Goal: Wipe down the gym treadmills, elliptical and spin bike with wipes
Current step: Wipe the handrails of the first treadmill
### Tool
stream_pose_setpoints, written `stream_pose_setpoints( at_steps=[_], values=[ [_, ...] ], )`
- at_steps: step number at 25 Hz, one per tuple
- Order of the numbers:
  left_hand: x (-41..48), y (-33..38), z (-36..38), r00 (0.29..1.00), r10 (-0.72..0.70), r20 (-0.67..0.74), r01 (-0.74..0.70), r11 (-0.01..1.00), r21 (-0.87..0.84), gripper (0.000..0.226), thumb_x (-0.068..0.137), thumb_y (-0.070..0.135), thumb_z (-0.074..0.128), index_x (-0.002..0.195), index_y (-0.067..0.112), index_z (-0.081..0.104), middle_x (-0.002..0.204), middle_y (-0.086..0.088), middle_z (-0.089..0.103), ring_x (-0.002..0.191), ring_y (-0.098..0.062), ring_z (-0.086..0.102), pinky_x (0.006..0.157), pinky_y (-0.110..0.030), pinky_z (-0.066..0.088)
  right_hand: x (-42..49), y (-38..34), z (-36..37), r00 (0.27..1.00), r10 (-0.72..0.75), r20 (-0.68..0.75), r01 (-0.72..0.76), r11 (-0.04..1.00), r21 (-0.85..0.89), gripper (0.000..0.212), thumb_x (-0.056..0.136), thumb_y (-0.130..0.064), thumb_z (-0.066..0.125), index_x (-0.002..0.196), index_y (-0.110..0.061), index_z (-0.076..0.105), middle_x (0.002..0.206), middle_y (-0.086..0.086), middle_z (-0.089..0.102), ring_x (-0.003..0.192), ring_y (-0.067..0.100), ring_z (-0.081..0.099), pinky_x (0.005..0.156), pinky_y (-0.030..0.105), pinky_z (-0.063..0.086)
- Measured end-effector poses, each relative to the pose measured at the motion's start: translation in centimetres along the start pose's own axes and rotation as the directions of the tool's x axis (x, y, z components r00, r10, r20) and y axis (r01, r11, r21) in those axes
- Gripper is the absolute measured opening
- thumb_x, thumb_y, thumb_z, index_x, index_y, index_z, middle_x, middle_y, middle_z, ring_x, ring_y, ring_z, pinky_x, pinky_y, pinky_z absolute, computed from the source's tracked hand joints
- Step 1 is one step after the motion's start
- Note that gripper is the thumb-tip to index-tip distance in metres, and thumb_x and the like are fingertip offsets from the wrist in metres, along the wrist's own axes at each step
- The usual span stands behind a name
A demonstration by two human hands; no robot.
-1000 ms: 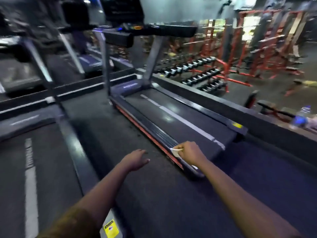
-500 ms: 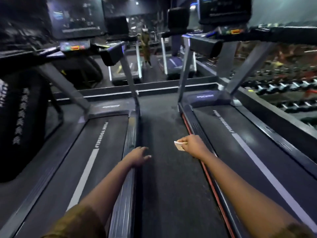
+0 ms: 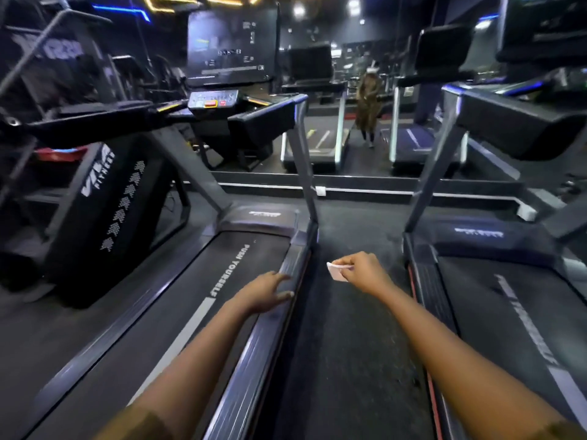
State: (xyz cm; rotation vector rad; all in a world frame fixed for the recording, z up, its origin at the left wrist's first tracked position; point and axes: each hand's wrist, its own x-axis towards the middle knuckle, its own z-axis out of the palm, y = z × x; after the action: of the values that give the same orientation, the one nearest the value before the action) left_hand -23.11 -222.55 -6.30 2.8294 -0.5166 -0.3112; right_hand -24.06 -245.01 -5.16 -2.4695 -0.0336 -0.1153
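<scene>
Wipe (image 3: 336,270) in right hand (image 3: 362,272)

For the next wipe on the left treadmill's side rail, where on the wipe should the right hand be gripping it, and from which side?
Probably best by its near edge, from the right, as now: the right hand pinches the wipe at that edge, leaving its small flat free end pointing left toward the side rail of the left treadmill. The left hand is open, over the rail.
</scene>
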Motion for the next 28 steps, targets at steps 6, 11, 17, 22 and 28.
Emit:
stream_pose_setpoints(
  at_steps=[6, 11, 17, 22, 28],
  values=[
    [10.1, 0.7, -10.4, 0.96, -0.039, -0.276, 0.047, 0.999, 0.022, 0.05, 0.095, 0.033, 0.053, 0.141, 0.017, 0.041, 0.143, -0.004, 0.043, 0.131, -0.018, 0.041, 0.106, -0.025, 0.028, 19.0, -1.1, -3.8, 0.981, -0.181, -0.072, 0.192, 0.961, 0.202, 0.03, 0.084, -0.004, 0.054, 0.109, -0.013, 0.07, 0.11, 0.01, 0.068, 0.101, 0.018, 0.062, 0.066, 0.014, 0.034],
    [16.8, 0.5, -15.4, 0.889, -0.011, -0.458, 0.089, 0.985, 0.15, 0.05, 0.094, 0.039, 0.051, 0.141, 0.023, 0.039, 0.143, 0.004, 0.04, 0.132, -0.014, 0.037, 0.108, -0.023, 0.025, 30.2, -3.7, -4.7, 0.953, -0.242, -0.18, 0.297, 0.859, 0.417, 0.029, 0.082, -0.008, 0.058, 0.104, -0.02, 0.072, 0.104, 0.005, 0.071, 0.097, 0.014, 0.064, 0.075, 0.022, 0.045],
    [25.4, -0.5, -21.3, 0.782, 0.134, -0.609, 0.116, 0.929, 0.352, 0.068, 0.08, 0.052, 0.031, 0.135, 0.017, 0.049, 0.136, -0.006, 0.051, 0.129, -0.022, 0.046, 0.112, -0.036, 0.019, 39.8, -5.9, -5.8, 0.913, -0.271, -0.306, 0.401, 0.737, 0.545, 0.028, 0.087, -0.007, 0.057, 0.111, -0.016, 0.069, 0.104, -0.002, 0.069, 0.088, 0.008, 0.059, 0.063, 0.001, 0.036],
    [32.8, -2.1, -27.7, 0.754, 0.202, -0.625, 0.185, 0.847, 0.498, 0.059, 0.088, 0.036, 0.056, 0.143, 0.018, 0.04, 0.144, -0.007, 0.044, 0.135, -0.024, 0.036, 0.115, -0.042, 0.018, 47.3, -5.7, -6.3, 0.902, -0.251, -0.352, 0.424, 0.669, 0.61, 0.03, 0.087, -0.007, 0.057, 0.112, -0.019, 0.068, 0.109, -0.003, 0.069, 0.09, 0.003, 0.06, 0.064, 0.006, 0.038],
    [41.4, -4.4, -32.2, 0.856, 0.033, -0.516, 0.324, 0.743, 0.585, 0.079, 0.088, 0.051, 0.054, 0.151, 0.028, 0.011, 0.156, 0.0, 0.02, 0.143, -0.017, 0.017, 0.118, -0.039, 0.01, 56.2, -4.8, -5.4, 0.92, -0.117, -0.373, 0.358, 0.639, 0.681, 0.029, 0.088, -0.007, 0.055, 0.112, -0.018, 0.068, 0.111, 0.001, 0.068, 0.097, 0.013, 0.062, 0.073, 0.005, 0.041]
  ],
)
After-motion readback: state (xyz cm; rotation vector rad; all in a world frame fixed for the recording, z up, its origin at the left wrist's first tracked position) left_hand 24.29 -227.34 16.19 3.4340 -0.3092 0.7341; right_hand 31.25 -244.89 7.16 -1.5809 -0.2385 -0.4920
